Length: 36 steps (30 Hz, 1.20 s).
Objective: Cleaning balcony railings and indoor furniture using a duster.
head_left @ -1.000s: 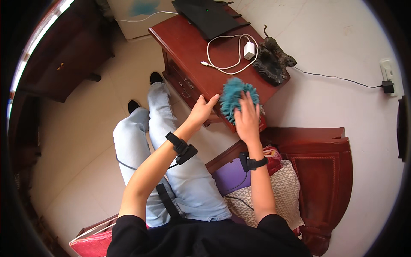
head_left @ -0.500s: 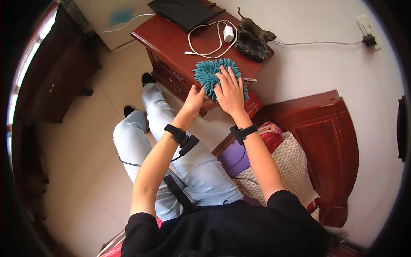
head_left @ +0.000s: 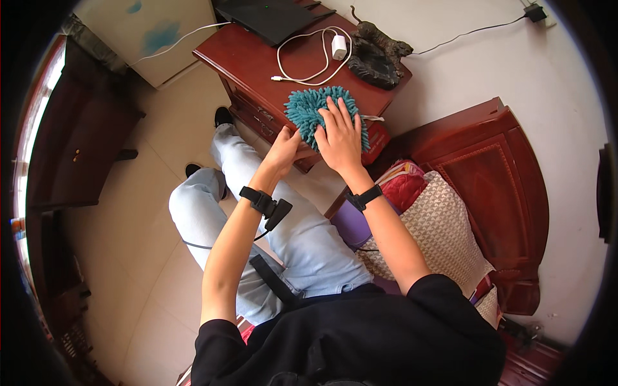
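Observation:
A teal chenille cleaning mitt point(head_left: 304, 108) with thick, noodle-like pile is over the near edge of the red-brown wooden cabinet point(head_left: 248, 61). My left hand point(head_left: 284, 149) is closed at its lower left edge, thumb against the pile and the other fingers partly hidden. On top of the mitt rests my right hand point(head_left: 340, 138), fingers stretched out and a little apart over the strands. A thin pale strip point(head_left: 372, 118) sticks out at the mitt's right side.
Behind the mitt lie a white charging cable with its plug point(head_left: 338, 48) and a dark animal figurine point(head_left: 381, 55). A black router point(head_left: 267, 19) occupies the cabinet's far end. To the right are a carved wooden headboard point(head_left: 479, 167) and a patterned cushion point(head_left: 444, 225).
The whole view has shifted slightly. Both hands stay at the mitt, and the right hand's fingers look a little more spread and bent over the pile.

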Motion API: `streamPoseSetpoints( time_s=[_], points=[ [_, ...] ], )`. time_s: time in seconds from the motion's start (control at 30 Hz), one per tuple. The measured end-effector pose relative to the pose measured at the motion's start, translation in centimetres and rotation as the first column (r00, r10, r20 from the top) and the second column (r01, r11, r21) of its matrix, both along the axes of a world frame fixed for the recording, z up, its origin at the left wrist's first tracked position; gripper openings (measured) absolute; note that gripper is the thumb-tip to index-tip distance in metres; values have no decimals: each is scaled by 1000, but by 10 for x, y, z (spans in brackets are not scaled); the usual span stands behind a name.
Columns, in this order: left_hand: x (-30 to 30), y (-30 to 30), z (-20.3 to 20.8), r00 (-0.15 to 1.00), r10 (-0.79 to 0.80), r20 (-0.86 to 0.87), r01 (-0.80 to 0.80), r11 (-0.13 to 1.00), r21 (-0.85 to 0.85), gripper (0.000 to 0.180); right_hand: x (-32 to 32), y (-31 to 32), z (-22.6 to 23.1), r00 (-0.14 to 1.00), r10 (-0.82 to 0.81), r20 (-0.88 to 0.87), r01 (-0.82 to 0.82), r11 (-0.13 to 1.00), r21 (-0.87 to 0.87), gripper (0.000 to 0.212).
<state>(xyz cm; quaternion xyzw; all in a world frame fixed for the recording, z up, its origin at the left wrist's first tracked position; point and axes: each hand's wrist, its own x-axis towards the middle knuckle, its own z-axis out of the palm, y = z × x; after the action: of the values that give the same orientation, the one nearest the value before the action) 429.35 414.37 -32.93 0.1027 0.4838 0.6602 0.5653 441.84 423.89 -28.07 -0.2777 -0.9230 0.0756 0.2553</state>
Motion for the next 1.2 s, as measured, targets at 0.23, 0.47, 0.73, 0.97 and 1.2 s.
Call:
streamPoseSetpoints(
  time_s=[0.23,0.47,0.73,0.97,1.2],
  points=[
    [-15,0,-3,998,-70,-2,70,997,38,33,-4,4,2,1000,4,-1,-4,1000,6,38],
    [-31,-38,24,930,-304,-209,288,952,-103,44,12,14,2,991,124,57,-123,992,-11,36],
    [-57,-63,21,943,163,-292,-170,985,-1,27,-33,24,16,890,384,247,-345,920,-188,38],
    [-92,-5,87,287,326,-901,-186,941,282,19,-47,20,14,915,345,207,-325,937,-126,41],
    [-90,119,84,-120,-51,-992,169,983,-71,36,-13,14,24,900,401,171,-372,911,-181,32]
  ],
)
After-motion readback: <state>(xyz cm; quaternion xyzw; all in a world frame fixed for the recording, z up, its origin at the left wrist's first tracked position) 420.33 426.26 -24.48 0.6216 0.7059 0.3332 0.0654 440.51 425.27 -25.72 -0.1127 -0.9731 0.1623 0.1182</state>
